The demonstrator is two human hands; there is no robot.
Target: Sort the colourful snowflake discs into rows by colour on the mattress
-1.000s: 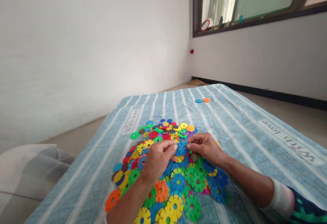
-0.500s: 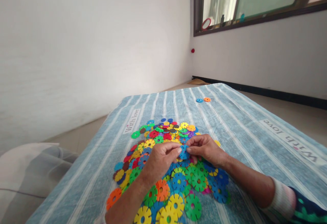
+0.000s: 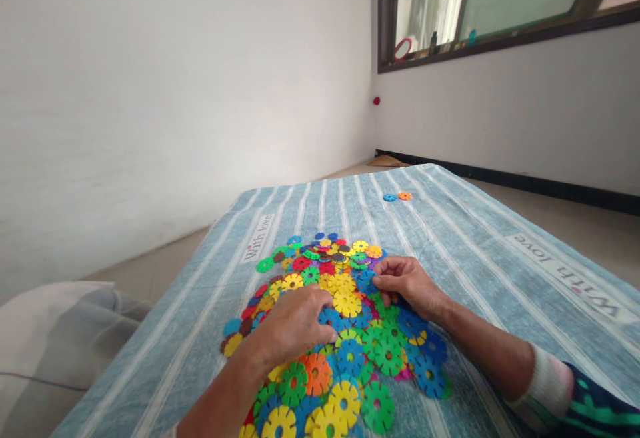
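Observation:
A heap of flat, notched plastic discs (image 3: 345,305) in yellow, green, blue, red and orange lies on a blue striped cloth (image 3: 475,251). My left hand (image 3: 293,325) rests palm down on the left part of the heap, its fingertips pressed on a blue disc (image 3: 330,318). At the heap's right side my right hand (image 3: 407,283) pinches a small blue disc piece (image 3: 367,281) between thumb and fingers. Its forearm lies across several blue and green discs.
Two loose discs, one blue (image 3: 389,197) and one orange (image 3: 405,195), lie apart near the cloth's far edge. A grey pillow (image 3: 55,331) sits at the lower left. White walls and a window sill (image 3: 450,48) with small items stand beyond.
Both hands were together over the heap's middle, pinching one blue disc piece. Now the left hand has let go and dropped onto the discs at the left, while the right hand keeps the piece.

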